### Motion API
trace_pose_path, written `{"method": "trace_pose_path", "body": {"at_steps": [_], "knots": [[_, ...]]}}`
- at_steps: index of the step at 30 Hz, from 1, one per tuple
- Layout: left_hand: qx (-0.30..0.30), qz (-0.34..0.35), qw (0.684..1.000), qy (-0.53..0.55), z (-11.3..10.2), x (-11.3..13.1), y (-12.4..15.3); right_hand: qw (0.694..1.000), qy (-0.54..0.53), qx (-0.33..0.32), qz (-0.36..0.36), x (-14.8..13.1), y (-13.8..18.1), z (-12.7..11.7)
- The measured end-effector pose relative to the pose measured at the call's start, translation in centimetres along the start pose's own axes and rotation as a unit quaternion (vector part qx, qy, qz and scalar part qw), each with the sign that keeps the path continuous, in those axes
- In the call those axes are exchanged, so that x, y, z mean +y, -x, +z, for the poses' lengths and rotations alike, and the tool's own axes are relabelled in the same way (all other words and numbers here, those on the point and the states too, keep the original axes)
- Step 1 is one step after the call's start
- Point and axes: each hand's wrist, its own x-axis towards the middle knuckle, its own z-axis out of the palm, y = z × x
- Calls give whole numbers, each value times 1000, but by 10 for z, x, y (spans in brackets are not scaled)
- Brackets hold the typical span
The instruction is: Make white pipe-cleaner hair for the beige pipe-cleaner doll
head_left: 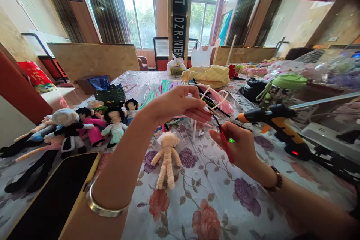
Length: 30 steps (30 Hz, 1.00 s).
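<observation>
My left hand (188, 105) is raised over the table, its fingers pinched on a white pipe cleaner piece (206, 108), mostly hidden by the fingers. My right hand (237, 140) grips red-handled pliers (225, 142), whose dark jaws point up at the white piece, close to my left fingertips. Below lies a cream pipe cleaner doll (167, 161) with a white head covering, flat on its back. Small white scraps (200, 133) rest on the cloth beneath my hands. Behind my left hand is a pile of coloured pipe cleaners (160, 92).
Several finished dolls (66, 127) lie at left, near a phone (53, 198) and a dark green basket (109, 95). A glue gun (278, 120) with a lit red light stands at right. Farther back are a yellow checked pouch (208, 76) and plastic bags (200, 54). Floral cloth (191, 202) covers the table.
</observation>
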Motion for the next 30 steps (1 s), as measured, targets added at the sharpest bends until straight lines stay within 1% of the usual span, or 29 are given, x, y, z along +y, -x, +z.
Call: {"method": "trace_pose_path", "body": {"at_steps": [4, 9, 16, 20, 22, 25, 30], "knots": [[-5, 1, 1000, 2, 1, 1, 1, 1000, 7, 4, -1, 2, 2, 0], [-6, 0, 1000, 2, 0, 0, 1, 1000, 0, -7, 7, 1, 2, 0], [13, -1, 1000, 19, -3, -2, 0, 1000, 22, 9, -2, 5, 0, 3], [23, 9, 999, 35, -5, -4, -2, 1000, 3, -15, 7, 8, 0, 5], [40, 13, 999, 35, -5, -5, -3, 999, -16, -33, 23, 9, -1, 5], [78, 14, 996, 32, -4, -6, -4, 994, -69, -55, 71, 10, -1, 6], [141, 4, 989, 36, 1, -10, -9, 963, -197, -82, 163, 14, -2, 6]]}}
